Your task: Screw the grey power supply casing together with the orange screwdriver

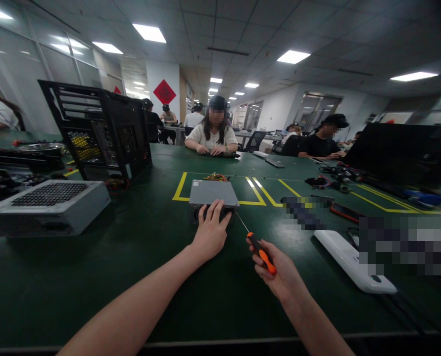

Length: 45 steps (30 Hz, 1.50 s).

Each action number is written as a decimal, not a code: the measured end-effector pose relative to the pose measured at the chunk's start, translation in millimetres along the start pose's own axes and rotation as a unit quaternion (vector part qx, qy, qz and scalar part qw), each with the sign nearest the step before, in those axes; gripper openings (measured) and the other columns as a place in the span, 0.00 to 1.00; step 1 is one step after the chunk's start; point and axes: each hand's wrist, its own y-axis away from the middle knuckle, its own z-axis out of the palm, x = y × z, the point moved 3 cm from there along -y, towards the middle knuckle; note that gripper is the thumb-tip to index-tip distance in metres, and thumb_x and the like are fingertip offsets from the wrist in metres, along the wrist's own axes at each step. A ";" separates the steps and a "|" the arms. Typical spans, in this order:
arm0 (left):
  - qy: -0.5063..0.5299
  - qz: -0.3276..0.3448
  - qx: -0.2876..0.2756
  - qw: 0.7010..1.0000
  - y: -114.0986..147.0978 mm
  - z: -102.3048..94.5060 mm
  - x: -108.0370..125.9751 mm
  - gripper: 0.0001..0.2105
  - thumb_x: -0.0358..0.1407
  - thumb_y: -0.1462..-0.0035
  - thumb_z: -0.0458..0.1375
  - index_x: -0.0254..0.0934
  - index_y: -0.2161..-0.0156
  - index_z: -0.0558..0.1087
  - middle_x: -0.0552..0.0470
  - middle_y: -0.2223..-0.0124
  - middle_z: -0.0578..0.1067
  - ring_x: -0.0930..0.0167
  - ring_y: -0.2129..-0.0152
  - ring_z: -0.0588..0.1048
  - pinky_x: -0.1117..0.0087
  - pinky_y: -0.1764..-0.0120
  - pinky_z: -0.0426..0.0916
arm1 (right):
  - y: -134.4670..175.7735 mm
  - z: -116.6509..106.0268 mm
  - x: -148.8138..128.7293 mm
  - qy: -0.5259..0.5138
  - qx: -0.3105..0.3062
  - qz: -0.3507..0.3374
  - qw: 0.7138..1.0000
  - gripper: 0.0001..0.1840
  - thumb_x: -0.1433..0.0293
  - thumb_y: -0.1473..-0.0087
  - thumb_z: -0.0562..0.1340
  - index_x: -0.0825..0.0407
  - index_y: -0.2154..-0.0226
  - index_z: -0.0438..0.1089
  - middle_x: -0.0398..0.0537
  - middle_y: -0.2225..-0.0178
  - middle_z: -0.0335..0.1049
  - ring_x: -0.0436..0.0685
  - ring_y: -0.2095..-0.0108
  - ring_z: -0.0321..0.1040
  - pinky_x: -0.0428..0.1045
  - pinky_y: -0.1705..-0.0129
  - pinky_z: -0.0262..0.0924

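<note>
A small grey computer power supply (215,190) stands on the green table, with bundled coloured cables (217,176) at its far side. Over its near top edge, my left hand (211,232) is closed with bent fingers, holding it by the front. My right hand (275,269) is wrapped round the orange and black handle of a screwdriver (262,253). The thin shaft points up and left, and its tip is at the near right corner of the power supply. Whether the tip sits in a screw is too small to tell.
At left are a larger grey power supply (53,205) and a black computer case (101,131). A white power strip (354,259) lies at right, with cables (339,175) and a black monitor (402,158) beyond. A person (211,133) sits opposite; others work farther off.
</note>
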 end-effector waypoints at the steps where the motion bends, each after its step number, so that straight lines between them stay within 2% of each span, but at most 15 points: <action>1: 0.000 -0.001 0.002 1.000 0.0 0.0 -0.1 0.21 0.28 0.49 0.51 0.39 0.49 0.65 0.42 0.40 0.53 0.59 0.42 0.47 0.51 0.45 0.45 | 0.7 0.0 -1.2 0.005 0.010 -0.004 1.000 0.09 0.73 0.47 0.53 0.60 0.71 0.67 0.45 0.78 0.61 0.42 0.85 0.51 0.36 0.92 0.40; 5: 0.002 -0.001 0.002 1.000 0.2 -0.1 -0.3 0.21 0.28 0.49 0.51 0.39 0.48 0.65 0.42 0.40 0.53 0.59 0.42 0.47 0.50 0.45 0.45 | 3.5 -2.9 -9.5 0.108 0.040 -0.071 0.991 0.07 0.73 0.53 0.60 0.58 0.68 0.67 0.44 0.76 0.62 0.44 0.80 0.57 0.37 0.87 0.48; 7: 0.003 0.001 -0.002 1.000 0.1 -0.3 -0.4 0.21 0.28 0.49 0.50 0.39 0.48 0.64 0.42 0.40 0.53 0.59 0.42 0.47 0.50 0.45 0.46 | 4.4 -6.4 -18.3 0.203 0.058 -0.155 0.965 0.11 0.72 0.56 0.62 0.56 0.66 0.66 0.44 0.73 0.64 0.46 0.78 0.59 0.39 0.83 0.53; 8: 0.003 0.002 -0.003 1.000 0.1 -0.5 -0.5 0.21 0.28 0.49 0.50 0.39 0.48 0.64 0.42 0.40 0.53 0.58 0.42 0.47 0.50 0.45 0.46 | 5.1 -8.0 -23.5 0.260 0.069 -0.205 0.941 0.13 0.71 0.57 0.63 0.54 0.65 0.66 0.44 0.71 0.65 0.47 0.76 0.61 0.41 0.81 0.56; 10: 0.004 0.003 -0.004 1.000 -0.1 -0.7 -0.6 0.21 0.29 0.49 0.51 0.39 0.48 0.64 0.43 0.40 0.53 0.58 0.42 0.46 0.50 0.45 0.47 | 8.2 -8.4 -34.1 0.384 0.092 -0.316 0.863 0.13 0.69 0.58 0.64 0.53 0.66 0.65 0.46 0.67 0.66 0.51 0.71 0.63 0.47 0.72 0.61; 12: 0.004 0.001 -0.004 1.000 -0.2 -0.6 -0.7 0.21 0.28 0.49 0.51 0.39 0.48 0.64 0.43 0.40 0.52 0.58 0.42 0.46 0.50 0.45 0.46 | 13.2 -3.4 -41.3 0.497 0.100 -0.414 0.756 0.10 0.68 0.55 0.62 0.52 0.66 0.66 0.47 0.66 0.66 0.55 0.66 0.64 0.52 0.64 0.61; 14: 0.005 0.000 -0.003 1.000 -0.3 -0.2 -0.6 0.22 0.28 0.50 0.51 0.39 0.48 0.64 0.42 0.40 0.52 0.58 0.42 0.46 0.50 0.45 0.46 | 18.5 5.5 -43.7 0.565 0.087 -0.491 0.658 0.06 0.69 0.51 0.59 0.52 0.67 0.66 0.48 0.66 0.65 0.56 0.64 0.63 0.54 0.60 0.59; 16: 0.005 -0.002 -0.002 1.000 -0.3 0.3 -0.3 0.22 0.27 0.51 0.51 0.39 0.48 0.64 0.42 0.41 0.53 0.59 0.42 0.47 0.50 0.45 0.45 | 22.7 15.0 -42.6 0.591 0.066 -0.543 0.593 0.04 0.70 0.49 0.57 0.52 0.68 0.65 0.50 0.66 0.64 0.56 0.64 0.62 0.54 0.60 0.58; 18: 0.005 -0.004 0.002 1.000 -0.2 0.7 0.0 0.22 0.26 0.51 0.51 0.39 0.49 0.65 0.42 0.41 0.54 0.59 0.42 0.47 0.50 0.45 0.45 | 25.6 22.6 -40.2 0.599 0.052 -0.575 0.554 0.04 0.72 0.47 0.55 0.52 0.67 0.64 0.51 0.66 0.64 0.56 0.63 0.62 0.54 0.59 0.58; 21: 0.009 -0.003 0.005 1.000 0.0 0.8 0.4 0.22 0.26 0.51 0.51 0.39 0.49 0.65 0.42 0.41 0.54 0.60 0.42 0.47 0.51 0.45 0.45 | 27.7 28.4 -36.7 0.613 0.040 -0.588 0.526 0.05 0.72 0.46 0.53 0.52 0.66 0.64 0.51 0.65 0.64 0.56 0.63 0.62 0.53 0.59 0.58; 24: 0.009 0.000 0.003 1.000 -0.1 0.3 0.5 0.22 0.26 0.51 0.52 0.38 0.48 0.64 0.41 0.40 0.53 0.59 0.42 0.47 0.51 0.45 0.45 | 28.4 27.4 -35.4 0.635 0.053 -0.570 0.518 0.07 0.71 0.45 0.52 0.52 0.64 0.63 0.52 0.64 0.65 0.56 0.63 0.63 0.53 0.60 0.59; 31: 0.007 -0.006 -0.002 1.000 -0.5 -1.5 -0.4 0.22 0.27 0.50 0.51 0.38 0.48 0.63 0.41 0.41 0.53 0.59 0.42 0.48 0.50 0.45 0.46 | 21.1 14.9 -35.0 0.718 0.106 -0.456 0.515 0.10 0.66 0.43 0.50 0.51 0.61 0.62 0.49 0.69 0.69 0.55 0.74 0.66 0.49 0.74 0.57; 39: 0.001 -0.003 -0.006 1.000 -0.7 0.7 -0.8 0.22 0.28 0.50 0.51 0.38 0.48 0.64 0.41 0.41 0.53 0.58 0.42 0.47 0.50 0.45 0.46 | 32.5 20.0 -35.6 0.722 0.104 -0.521 0.443 0.06 0.70 0.48 0.54 0.51 0.65 0.63 0.50 0.69 0.68 0.57 0.68 0.64 0.50 0.69 0.57; 42: 0.001 -0.002 -0.006 1.000 -0.6 0.6 -1.0 0.22 0.28 0.50 0.51 0.39 0.48 0.64 0.42 0.40 0.53 0.59 0.42 0.48 0.51 0.45 0.46 | 36.1 20.3 -35.9 0.718 0.108 -0.530 0.438 0.06 0.70 0.48 0.54 0.52 0.66 0.64 0.50 0.69 0.67 0.56 0.68 0.63 0.50 0.68 0.56; 45: 0.000 -0.004 -0.003 1.000 -0.6 0.3 -0.3 0.22 0.27 0.50 0.51 0.39 0.48 0.64 0.42 0.40 0.53 0.59 0.42 0.48 0.50 0.45 0.46 | 37.4 22.3 -34.9 0.710 0.102 -0.536 0.445 0.07 0.71 0.47 0.54 0.53 0.65 0.64 0.50 0.69 0.67 0.56 0.68 0.63 0.50 0.67 0.56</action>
